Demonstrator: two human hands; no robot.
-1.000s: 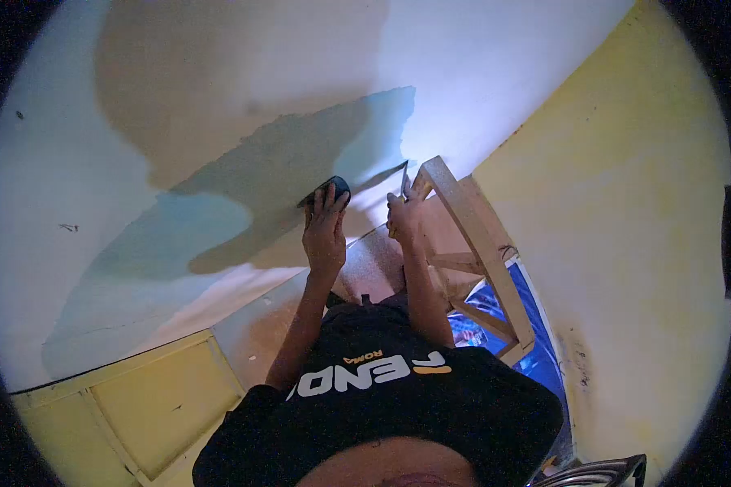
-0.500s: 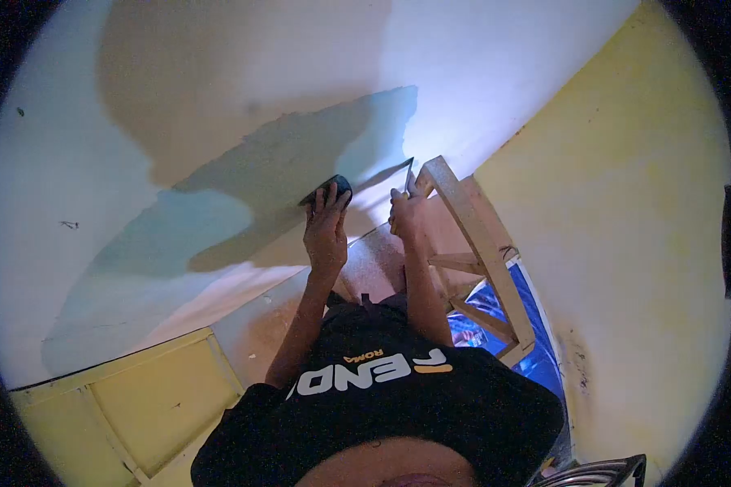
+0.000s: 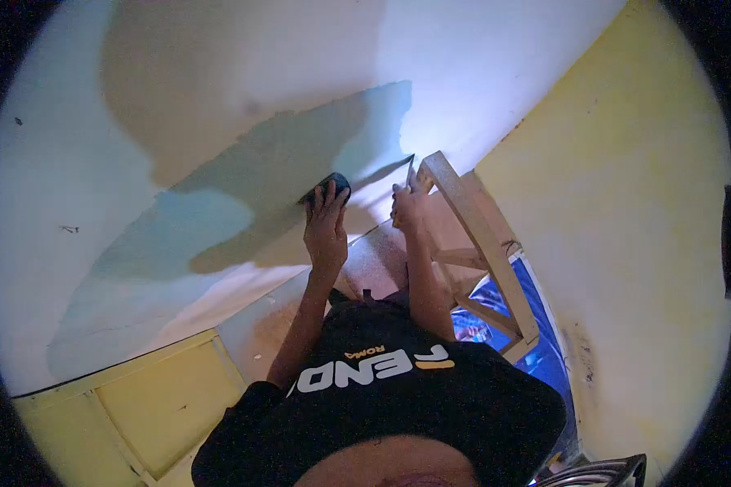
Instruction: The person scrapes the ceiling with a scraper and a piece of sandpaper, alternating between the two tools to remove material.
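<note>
My left hand (image 3: 326, 235) has its fingers wrapped over a dark, rounded block-like object (image 3: 339, 188) right at the white wall (image 3: 455, 89). A little to the right, my right hand (image 3: 408, 209) grips a putty knife (image 3: 412, 172), its thin blade pointing up beside the wall. The knife's handle is mostly hidden in the fist. Behind both hands, a pale blue-green patch (image 3: 292, 142) with a ragged upper edge spreads across the white surface, and shadows of the hands fall over it.
A wooden frame (image 3: 475, 215) with cross rungs stands just right of my right hand. Blue sheeting (image 3: 548, 325) shows behind it. A yellow wall (image 3: 617, 219) rises at the right. Yellow panelling (image 3: 162, 398) fills the lower left.
Both hands keep nearly the same place and grip. The view has shifted slightly, and the putty knife looks tilted a little differently.
</note>
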